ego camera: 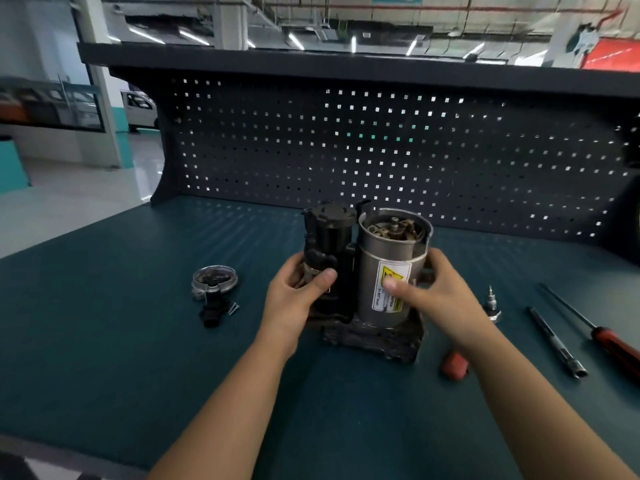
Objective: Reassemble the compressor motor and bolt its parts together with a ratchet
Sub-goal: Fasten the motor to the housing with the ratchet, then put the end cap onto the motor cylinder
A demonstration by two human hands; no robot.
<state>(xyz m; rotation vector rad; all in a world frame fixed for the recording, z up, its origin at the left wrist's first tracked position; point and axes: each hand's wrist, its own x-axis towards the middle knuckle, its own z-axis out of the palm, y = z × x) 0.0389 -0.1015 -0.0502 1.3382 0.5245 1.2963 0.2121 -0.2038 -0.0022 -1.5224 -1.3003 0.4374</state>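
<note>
Both hands steady the compressor motor point(367, 289), which stands upright at the middle of the bench point(138, 341).

Starting from the left, a round metal cap point(214, 280) lies flat at about nine o'clock from the motor, with a black plug point(209, 313) and two screws point(233, 309) just beside it. The left hand point(298, 292) grips the black cylinder point(329, 237), thumb curled across its front. The right hand point(440, 289) grips the silver can point(391, 258), thumb on the yellow label point(389, 289). The can stands on end, long axis vertical, its open top facing up with the inner parts showing. I'd judge the cap goes down onto that opening next, and the left hand is the nearer one. Out at three o'clock lie a small bit point(491, 303), an extension bar point(556, 341) and a red-handled screwdriver point(606, 334).
</note>
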